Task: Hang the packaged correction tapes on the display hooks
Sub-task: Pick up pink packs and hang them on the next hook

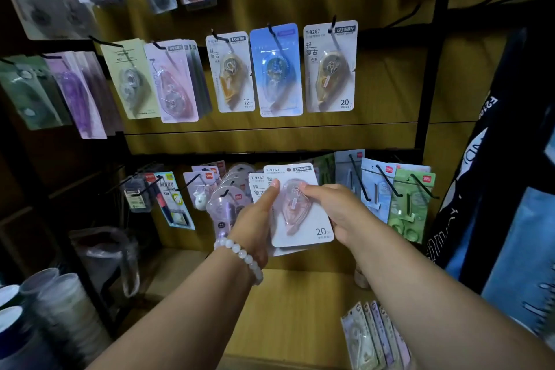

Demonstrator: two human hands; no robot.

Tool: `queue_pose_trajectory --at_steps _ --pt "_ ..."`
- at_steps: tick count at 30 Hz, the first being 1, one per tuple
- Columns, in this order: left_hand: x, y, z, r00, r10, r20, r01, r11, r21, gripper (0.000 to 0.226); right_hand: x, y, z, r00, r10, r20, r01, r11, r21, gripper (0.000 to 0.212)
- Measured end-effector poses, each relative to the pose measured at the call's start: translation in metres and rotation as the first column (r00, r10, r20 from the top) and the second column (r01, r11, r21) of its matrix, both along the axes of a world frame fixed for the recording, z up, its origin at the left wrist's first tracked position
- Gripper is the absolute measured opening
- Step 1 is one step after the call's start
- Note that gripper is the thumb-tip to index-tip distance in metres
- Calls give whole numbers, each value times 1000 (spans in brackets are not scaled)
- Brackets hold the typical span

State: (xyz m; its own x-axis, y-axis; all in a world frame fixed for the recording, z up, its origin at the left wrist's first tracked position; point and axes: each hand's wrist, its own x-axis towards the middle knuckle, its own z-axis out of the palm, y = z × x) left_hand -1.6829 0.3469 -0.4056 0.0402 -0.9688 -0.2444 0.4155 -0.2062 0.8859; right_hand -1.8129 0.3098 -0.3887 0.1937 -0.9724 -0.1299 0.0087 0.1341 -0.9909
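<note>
Left hand: left hand (257,213), in a white bead bracelet (240,252), grasps the near edge of a small stack of carded packs.
Right hand: right hand (333,210) grips the front pink correction tape pack (297,207), thumb across its blister.
Location: packs held before the lower hooks, below the hanging T-9267 pack (330,67).

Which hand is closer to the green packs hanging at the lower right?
Right. The right hand, holding the pink pack, sits just left of the green packs; the left hand is farther left.
</note>
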Motion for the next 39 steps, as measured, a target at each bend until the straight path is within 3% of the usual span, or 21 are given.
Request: queue_pose_trajectory --at_steps 5,10,15,19,24,26,30,34,39 --pt "1 -3 0 993 1 -118 0 1000 10 42 -1 -6 -4 998 -38 54 36 999 39 21" --pt "4 -14 -9 990 109 -85 -107 994 30 36 -4 -8 -5 995 -71 68 68 996 49 21" --pt "4 -14 -8 987 99 -124 -98 995 12 29 -4 -7 -4 995 -83 59 79 995 63 21" --pt "8 -19 -13 983 160 -88 -160 987 10 39 -10 -2 5 993 -78 88 72 995 67 19" --pt "11 -20 -12 987 155 -52 -154 988 22 37 -21 3 39 986 -83 147 103 986 -129 13" --pt "12 -22 -12 988 146 -39 -146 989 16 41 -28 4 62 975 -82 207 139 951 -275 3" --pt "12 -25 -14 990 140 -25 -140 990 11 49 -41 6 112 959 -57 278 196 841 -505 7" --pt "10 -25 -14 992 120 -35 -121 993 -2 43 -44 -8 147 949 -102 299 263 780 -568 9" --pt "4 -19 -7 993 107 -53 -107 994 0 31 -44 -23 156 954 -157 257 281 773 -569 22"
